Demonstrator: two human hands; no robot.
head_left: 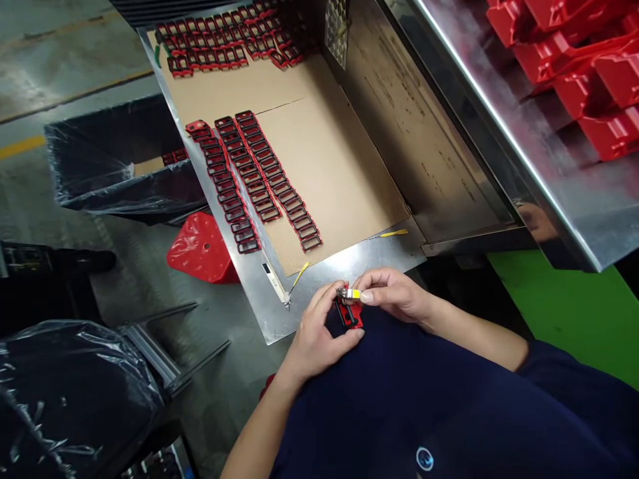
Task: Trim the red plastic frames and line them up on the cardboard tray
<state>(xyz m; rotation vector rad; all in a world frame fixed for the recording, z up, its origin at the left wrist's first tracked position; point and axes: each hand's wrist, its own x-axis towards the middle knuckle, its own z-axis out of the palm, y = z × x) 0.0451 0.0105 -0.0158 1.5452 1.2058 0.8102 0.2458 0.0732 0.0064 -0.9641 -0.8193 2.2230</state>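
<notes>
My left hand (319, 329) grips a small red and black frame part (349, 314) from below, just off the front edge of the steel table (269, 319). My right hand (394, 294) pinches a small metal tool with a yellow band (349, 293) against the top of that part. Three long rows of the same red and black frames (254, 179) lie on a cardboard sheet (334, 173) ahead of my hands.
More frames (229, 40) are packed at the far end of the table. A knife-like tool (276, 283) and yellow strips (394, 233) lie near the front edge. Red moulded parts (589, 66) sit on the right shelf. A black-lined bin (120, 159) and red stool (202, 246) stand left.
</notes>
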